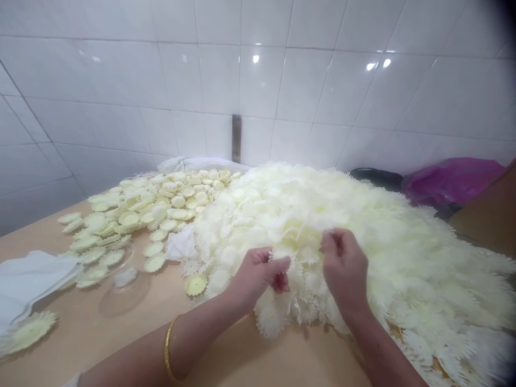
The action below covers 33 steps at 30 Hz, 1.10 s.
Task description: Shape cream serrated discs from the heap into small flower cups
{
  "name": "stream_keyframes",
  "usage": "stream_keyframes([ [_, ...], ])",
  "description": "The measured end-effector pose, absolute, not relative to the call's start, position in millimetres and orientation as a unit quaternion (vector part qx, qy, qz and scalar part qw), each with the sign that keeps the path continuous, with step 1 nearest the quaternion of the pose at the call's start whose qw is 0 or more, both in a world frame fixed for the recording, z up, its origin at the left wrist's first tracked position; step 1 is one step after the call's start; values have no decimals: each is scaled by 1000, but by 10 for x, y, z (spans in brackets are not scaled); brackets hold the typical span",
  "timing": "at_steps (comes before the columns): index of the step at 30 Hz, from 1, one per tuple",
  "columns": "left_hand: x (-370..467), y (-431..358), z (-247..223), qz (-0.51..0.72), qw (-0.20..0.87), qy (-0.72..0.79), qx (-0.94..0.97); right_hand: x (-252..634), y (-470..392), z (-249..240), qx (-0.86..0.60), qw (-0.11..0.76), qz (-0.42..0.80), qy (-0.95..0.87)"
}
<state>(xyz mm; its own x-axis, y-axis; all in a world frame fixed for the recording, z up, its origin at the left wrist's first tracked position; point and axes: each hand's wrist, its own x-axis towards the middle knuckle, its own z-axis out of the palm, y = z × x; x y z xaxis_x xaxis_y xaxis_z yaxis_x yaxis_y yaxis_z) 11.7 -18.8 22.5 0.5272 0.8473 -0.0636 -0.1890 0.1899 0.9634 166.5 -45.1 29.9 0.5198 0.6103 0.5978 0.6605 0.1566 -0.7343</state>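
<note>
My left hand (258, 271), with a gold bangle (168, 346) on the forearm, pinches a pale scalloped flower-shaped piece (282, 255) between thumb and fingers. To its right, my right hand (346, 263) is closed in a pinch at the front of a big heap of thin whitish flower-shaped pieces (322, 193). Whatever its fingertips hold is too blurred to make out. Both hands are over the heap's near edge, apart from each other. A single yellowish scalloped disc (196, 285) lies left of my left wrist.
Yellowish stacked scalloped discs (161, 201) spread at the back left of the tan table (161, 328). Near them are a clear round dish (124, 285), a crumpled white tissue (180, 243) and white sheets (32, 285). A purple bag (455, 180) and a dark object (377, 177) stand before the tiled wall.
</note>
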Motion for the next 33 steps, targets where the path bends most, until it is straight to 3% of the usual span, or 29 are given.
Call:
stream_keyframes([
  [8,128,-184,241,372,708,333,499,1559,-494,278,-585,582,-81,-559],
  [20,101,-156,213,405,702,310,497,1478,-539,318,-500,489,235,-675],
  [26,106,-149,246,377,735,272,494,1504,-529,324,-455,498,343,-654],
  [29,104,-144,245,369,738,265,499,1503,-511,301,-469,525,326,-631],
  [33,108,-162,233,360,730,265,518,1504,-499,276,-560,575,166,-573],
])
